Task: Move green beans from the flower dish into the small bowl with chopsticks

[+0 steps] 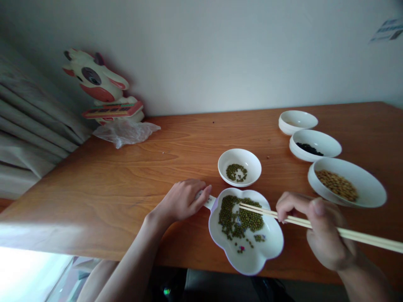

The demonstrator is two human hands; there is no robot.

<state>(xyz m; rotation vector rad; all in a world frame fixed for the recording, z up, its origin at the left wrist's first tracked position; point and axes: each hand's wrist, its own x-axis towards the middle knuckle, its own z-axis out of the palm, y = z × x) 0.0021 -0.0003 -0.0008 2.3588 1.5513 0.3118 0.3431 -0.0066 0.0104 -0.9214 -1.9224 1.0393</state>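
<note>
My left hand (182,199) grips the short handle of a white flower-shaped dish (270,245) near the table's front edge. Many green mung beans (234,214) lie in that dish. In my right hand (317,228) is a pair of wooden chopsticks (362,237), fingers closed round them, tips resting among the beans. Just behind the dish stands a small white bowl (248,157) with a few green beans in it.
Three more white bowls line the right side: an empty one (297,119), one with black beans (327,144), one with tan soybeans (368,188). A cow-shaped toy (100,86) and a crumpled plastic bag (126,132) sit at the back left by a curtain.
</note>
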